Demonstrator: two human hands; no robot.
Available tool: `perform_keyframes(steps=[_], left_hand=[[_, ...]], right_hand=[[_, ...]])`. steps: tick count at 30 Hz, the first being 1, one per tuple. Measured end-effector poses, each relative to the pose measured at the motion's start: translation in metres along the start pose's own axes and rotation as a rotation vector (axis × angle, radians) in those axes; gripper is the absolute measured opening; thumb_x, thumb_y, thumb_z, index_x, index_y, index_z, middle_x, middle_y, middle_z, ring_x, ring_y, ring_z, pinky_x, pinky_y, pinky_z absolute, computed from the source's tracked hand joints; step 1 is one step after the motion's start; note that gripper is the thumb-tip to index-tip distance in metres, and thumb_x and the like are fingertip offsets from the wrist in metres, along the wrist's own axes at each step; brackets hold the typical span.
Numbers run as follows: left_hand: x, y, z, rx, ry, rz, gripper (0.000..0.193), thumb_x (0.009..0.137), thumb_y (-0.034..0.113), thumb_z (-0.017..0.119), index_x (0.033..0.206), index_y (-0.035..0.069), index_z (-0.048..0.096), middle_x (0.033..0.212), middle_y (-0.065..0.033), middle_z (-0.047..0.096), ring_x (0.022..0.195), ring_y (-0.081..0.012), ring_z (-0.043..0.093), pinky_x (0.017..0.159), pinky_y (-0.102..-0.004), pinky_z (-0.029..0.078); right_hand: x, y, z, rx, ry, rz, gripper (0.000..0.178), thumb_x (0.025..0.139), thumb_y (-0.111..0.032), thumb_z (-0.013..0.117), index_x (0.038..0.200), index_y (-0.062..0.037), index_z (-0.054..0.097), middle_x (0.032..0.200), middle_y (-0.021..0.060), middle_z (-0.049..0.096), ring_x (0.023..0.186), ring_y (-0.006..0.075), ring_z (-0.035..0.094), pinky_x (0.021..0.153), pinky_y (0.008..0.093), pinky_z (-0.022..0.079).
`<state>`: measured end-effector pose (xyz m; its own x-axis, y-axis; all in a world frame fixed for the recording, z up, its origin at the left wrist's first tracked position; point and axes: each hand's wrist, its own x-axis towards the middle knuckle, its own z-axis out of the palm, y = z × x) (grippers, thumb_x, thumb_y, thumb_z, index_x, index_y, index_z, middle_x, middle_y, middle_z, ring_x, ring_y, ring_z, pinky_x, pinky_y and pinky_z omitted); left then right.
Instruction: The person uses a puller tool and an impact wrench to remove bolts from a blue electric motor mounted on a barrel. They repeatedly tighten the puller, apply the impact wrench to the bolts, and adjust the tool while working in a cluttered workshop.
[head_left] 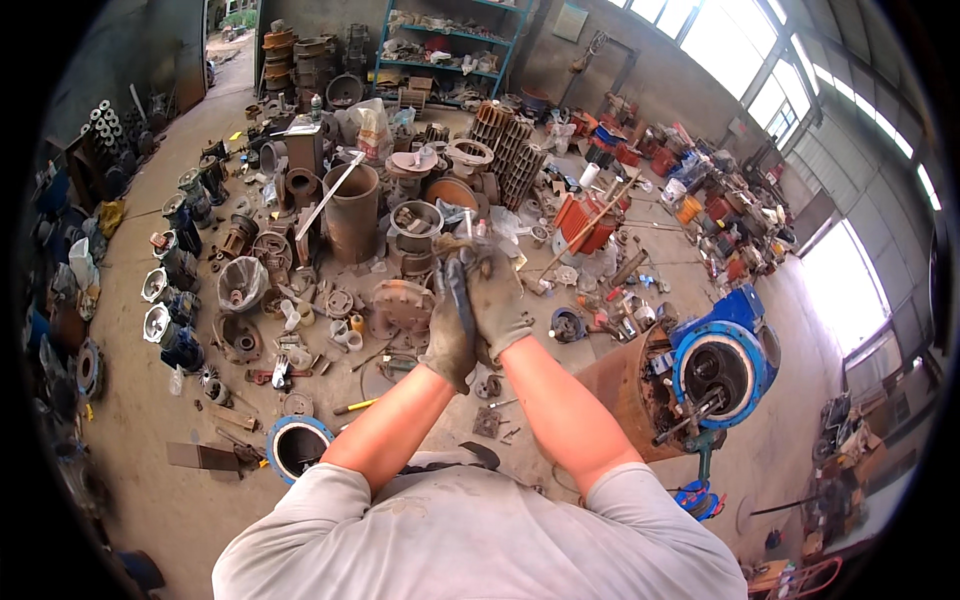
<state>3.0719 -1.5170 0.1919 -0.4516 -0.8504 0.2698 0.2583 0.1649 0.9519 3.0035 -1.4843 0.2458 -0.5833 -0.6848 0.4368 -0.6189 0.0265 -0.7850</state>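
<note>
Both my hands wear dirty grey-olive work gloves and are brought together in front of me, above the parts on the floor. My left hand (pixel 450 335) is closed, pressed against the right one; a dark bluish strip (pixel 458 285) runs along it, and I cannot make out whether it is glove or a held thing. My right hand (pixel 498 295) is smeared by motion, its fingers hidden at the far end. Beyond the hands stands a flanged metal cylinder (pixel 415 222). A rusty round housing (pixel 402 308) lies just left of them.
A tall rusty pipe section (pixel 352 215) bears a long pale bar (pixel 330 195). At right, a blue-flanged housing (pixel 720 370) rests by a large rusty cylinder (pixel 625 385). A blue-rimmed ring (pixel 298 447) lies near left. Several motors line the left; a blue shelf (pixel 450 50) stands behind.
</note>
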Motion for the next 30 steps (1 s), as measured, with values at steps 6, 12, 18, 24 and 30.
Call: perform_keyframes(steps=[6,12,18,24,30], left_hand=[[0.027,0.024,-0.029,-0.484,-0.188,-0.148,0.048,0.113,0.029,0.050,0.150,-0.001,0.054,0.142,-0.0121,0.065,0.126,-0.0233,0.063,0.111,-0.0344,0.049],[0.051,-0.037,-0.038,-1.015,-0.060,-0.505,0.031,0.109,0.018,0.054,0.129,-0.004,0.066,0.116,-0.0130,0.073,0.101,-0.0260,0.072,0.091,-0.0405,0.061],[0.022,0.011,-0.031,-0.301,-0.264,0.011,0.039,0.107,0.017,0.059,0.144,0.004,0.060,0.137,-0.0139,0.068,0.118,-0.0273,0.070,0.099,-0.0424,0.059],[0.015,-0.005,0.021,-0.242,-0.265,0.100,0.037,0.104,0.008,0.065,0.140,0.004,0.063,0.126,-0.0088,0.070,0.116,-0.0176,0.064,0.099,-0.0331,0.052],[0.023,-0.020,0.058,-0.017,-0.448,0.113,0.035,0.105,0.011,0.061,0.139,0.002,0.065,0.124,-0.0095,0.072,0.108,-0.0192,0.067,0.092,-0.0328,0.053]], right_hand=[[-0.026,-0.003,-0.006,-0.058,-0.327,-0.229,0.066,0.111,-0.040,0.045,0.154,0.0092,0.037,0.158,0.0370,0.039,0.153,0.0506,0.031,0.129,0.0491,0.023],[-0.075,-0.007,-0.015,-0.339,-0.524,-0.303,0.071,0.098,-0.018,0.060,0.158,0.0051,0.029,0.159,0.0337,0.036,0.151,0.0494,0.032,0.128,0.0542,0.019],[-0.061,0.064,-0.046,0.034,-0.247,-0.110,0.065,0.102,-0.009,0.057,0.161,0.0024,0.031,0.161,0.0270,0.042,0.153,0.0386,0.037,0.127,0.0427,0.029],[-0.050,0.041,-0.045,0.368,-0.323,0.158,0.046,0.111,-0.025,0.046,0.149,-0.0003,0.050,0.143,0.0171,0.060,0.129,0.0301,0.058,0.113,0.0406,0.044],[-0.108,0.049,-0.089,0.002,-0.139,0.102,0.039,0.108,-0.027,0.055,0.133,0.0027,0.060,0.134,0.0252,0.063,0.121,0.0410,0.061,0.108,0.0453,0.048]])
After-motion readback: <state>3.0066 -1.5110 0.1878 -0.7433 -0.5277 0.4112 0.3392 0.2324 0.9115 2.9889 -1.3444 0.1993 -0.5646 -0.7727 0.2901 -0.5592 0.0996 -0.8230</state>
